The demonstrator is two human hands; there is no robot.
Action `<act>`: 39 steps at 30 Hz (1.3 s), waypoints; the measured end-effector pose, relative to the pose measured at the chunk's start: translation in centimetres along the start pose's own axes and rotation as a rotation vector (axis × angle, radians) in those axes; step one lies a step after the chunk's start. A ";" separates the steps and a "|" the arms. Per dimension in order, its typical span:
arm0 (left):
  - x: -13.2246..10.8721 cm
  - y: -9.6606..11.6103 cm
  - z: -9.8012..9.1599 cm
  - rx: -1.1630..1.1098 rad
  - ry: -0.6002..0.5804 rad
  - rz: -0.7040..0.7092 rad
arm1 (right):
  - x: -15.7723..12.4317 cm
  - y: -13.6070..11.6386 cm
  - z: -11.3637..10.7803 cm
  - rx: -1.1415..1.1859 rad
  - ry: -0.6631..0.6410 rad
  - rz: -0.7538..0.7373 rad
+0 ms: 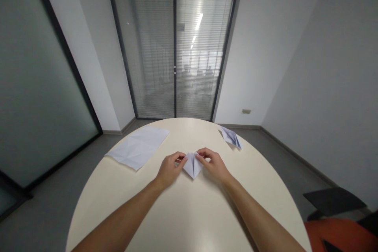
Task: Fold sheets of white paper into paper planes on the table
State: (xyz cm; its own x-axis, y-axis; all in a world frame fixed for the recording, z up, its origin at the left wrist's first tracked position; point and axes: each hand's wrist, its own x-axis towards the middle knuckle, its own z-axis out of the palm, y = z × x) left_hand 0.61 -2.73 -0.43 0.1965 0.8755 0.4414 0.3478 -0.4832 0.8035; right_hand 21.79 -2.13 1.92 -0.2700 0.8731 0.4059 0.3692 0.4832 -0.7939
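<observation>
A small piece of folded white paper (193, 167) is between my two hands over the middle of the table, its pointed end toward me and a crease line down its centre. My left hand (171, 168) pinches its left upper corner between thumb and fingers. On the other side, my right hand (213, 163) grips the right upper corner, thumb on top. The fingertips hide parts of the paper's far edge.
A creased white sheet (140, 145) lies flat at the table's left far side. Another folded paper piece (230, 137) rests by the right far edge of the round cream table (189, 220). An orange and black chair (339, 232) stands at lower right.
</observation>
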 end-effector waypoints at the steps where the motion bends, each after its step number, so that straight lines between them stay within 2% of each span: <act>1: 0.0 0.0 0.0 -0.009 0.011 -0.013 | 0.0 0.1 0.0 0.011 0.014 0.000; 19: 0.6 -1.7 -0.3 -0.117 0.247 -0.060 | 0.4 1.9 -0.8 0.145 0.183 -0.003; 33: 1.1 -2.4 -1.0 -0.126 0.339 -0.086 | 0.5 2.7 -1.2 0.120 0.228 0.008; 39: 1.4 -3.3 -1.0 -0.251 0.371 -0.138 | 0.6 3.4 -1.2 0.116 0.261 0.004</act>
State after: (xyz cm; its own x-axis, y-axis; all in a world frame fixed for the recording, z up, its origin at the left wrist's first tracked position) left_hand -1.17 0.11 -2.03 -0.1934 0.8959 0.3999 0.1063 -0.3861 0.9163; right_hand 23.99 0.08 0.05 -0.0250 0.8695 0.4934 0.2613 0.4821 -0.8363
